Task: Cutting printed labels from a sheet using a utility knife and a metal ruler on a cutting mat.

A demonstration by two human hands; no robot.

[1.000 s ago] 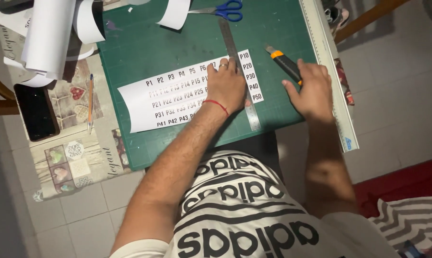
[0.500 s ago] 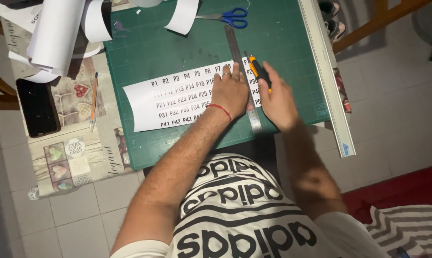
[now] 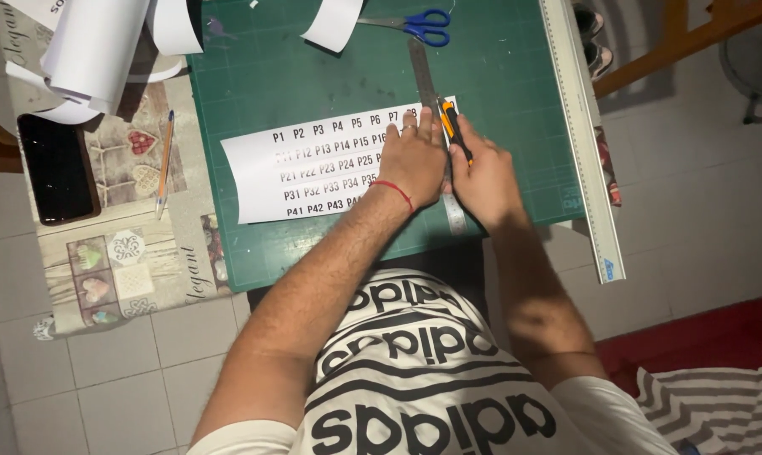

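The left hand [image 3: 412, 157] lies flat, pressing a metal ruler [image 3: 424, 72] onto the white printed sheet [image 3: 313, 160]; the right hand [image 3: 482, 173] grips an orange-and-black knife [image 3: 452, 126] beside the ruler.

White label sheet [image 3: 313, 164] (dark phone [image 3: 56, 168] leftward)

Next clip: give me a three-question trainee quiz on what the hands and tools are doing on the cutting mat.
1. True or false: the left hand presses on the metal ruler and the printed sheet.
2. What does the right hand hold?
A. blue-handled scissors
B. orange and black utility knife
C. pencil
3. Where do the scissors lie on the green cutting mat?

Key:
1. True.
2. B, the utility knife, set along the ruler's right edge.
3. At the far edge, beyond the ruler's tip, untouched.
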